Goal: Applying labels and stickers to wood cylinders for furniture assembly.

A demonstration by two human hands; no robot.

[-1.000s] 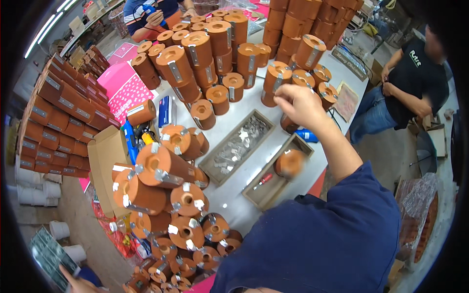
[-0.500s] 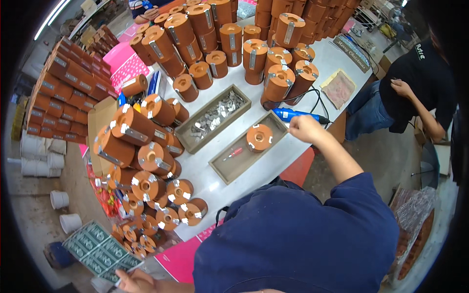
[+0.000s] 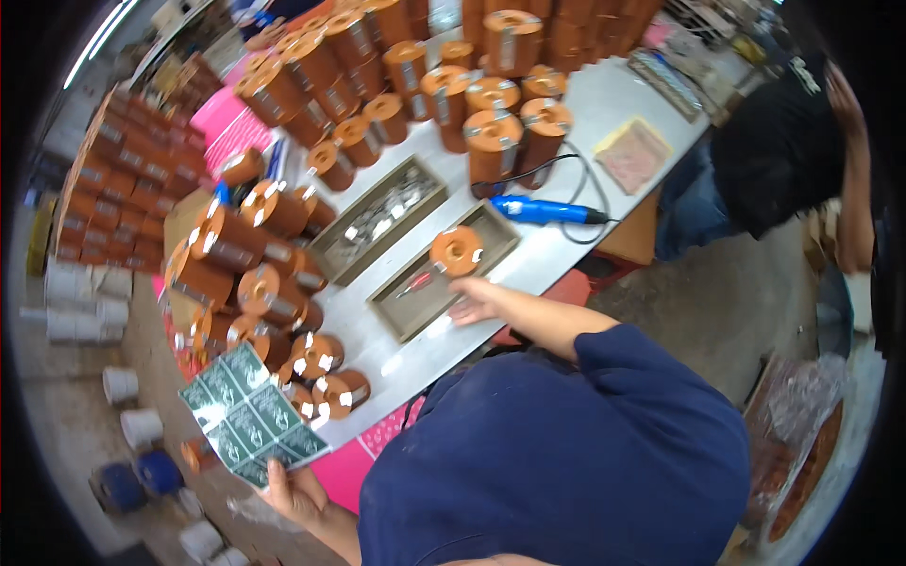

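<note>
My left hand (image 3: pixel 297 492) is closed on the lower edge of a sheet of green stickers (image 3: pixel 253 415), held up at the lower left. My right hand (image 3: pixel 475 300) has its fingers apart and holds nothing, over the near edge of a shallow wooden tray (image 3: pixel 408 332). Just beyond those fingers an orange-brown cylinder (image 3: pixel 441 255), with a round hole in its end and white patches, stands in the tray. Beside it lies a small red-handled screwdriver (image 3: pixel 416 282). A second tray (image 3: pixel 346 276), behind, contains many small silvery pieces.
Cylinders with metal strips (image 3: pixel 270 291) crowd the table's left side, and taller stacks (image 3: pixel 493 141) rise at the back. A blue corded power tool (image 3: pixel 547 210) lies to the right, near a pinkish cloth (image 3: pixel 633 157). Another person (image 3: pixel 769 156) stands at the right.
My right hand has come left and nearer, from beside the blue tool to the tray's near edge. My left hand has raised the sticker sheet and brought it right. The view has shifted.
</note>
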